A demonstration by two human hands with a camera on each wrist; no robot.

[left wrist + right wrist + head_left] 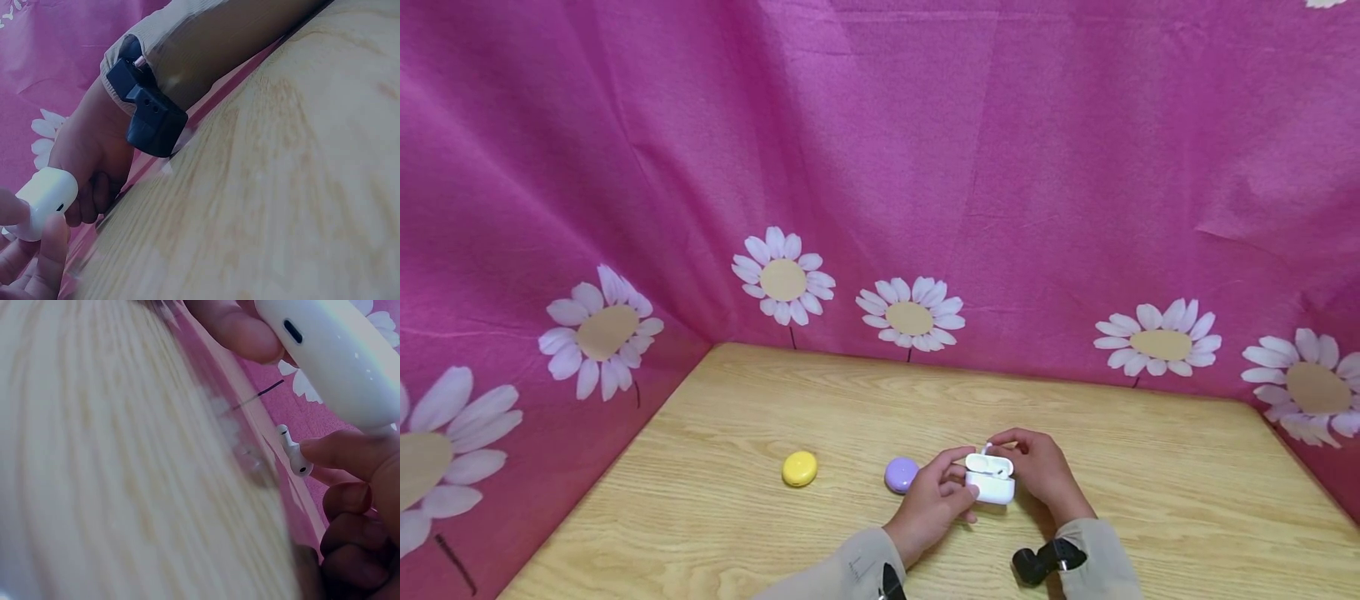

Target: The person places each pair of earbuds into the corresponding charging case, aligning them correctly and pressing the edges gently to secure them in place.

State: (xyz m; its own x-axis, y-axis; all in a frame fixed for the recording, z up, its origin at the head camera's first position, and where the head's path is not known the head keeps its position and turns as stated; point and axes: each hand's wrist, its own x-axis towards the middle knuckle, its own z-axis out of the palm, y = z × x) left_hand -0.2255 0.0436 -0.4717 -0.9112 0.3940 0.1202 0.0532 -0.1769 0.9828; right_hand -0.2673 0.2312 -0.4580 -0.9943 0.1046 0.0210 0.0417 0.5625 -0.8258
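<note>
My left hand grips a white earbud charging case above the table, its lid flipped up. One earbud appears to sit inside the case. Behind the lid, my right hand pinches a white earbud between thumb and forefinger, its other fingers curled. In the right wrist view, the case underside with its dark charging port is near the top. The left wrist view shows the left thumb and fingers around the case, with the right hand beyond it; the pinched earbud is hidden there.
A round purple case lies on the wooden table just left of my left hand. Farther left is a round yellow case. A pink cloth with daisies hangs behind and at the sides. Black cameras are strapped to both wrists.
</note>
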